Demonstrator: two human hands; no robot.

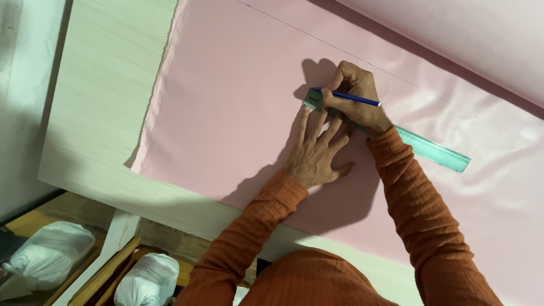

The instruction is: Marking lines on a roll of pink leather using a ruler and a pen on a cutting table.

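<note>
Here, blue pen (pixel 355 98) in right hand (pixel 357 99) grip, left hand (pixel 315 152) pinning green ruler (pixel 431 147)

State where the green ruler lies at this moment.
In the head view, the green ruler lies slanted on the pink fabric, right of centre, its upper end pinned under the left hand beside the right hand.

Smooth pink cloth (pixel 234 100); translucent green plastic ruler (pixel 431 146).
</note>
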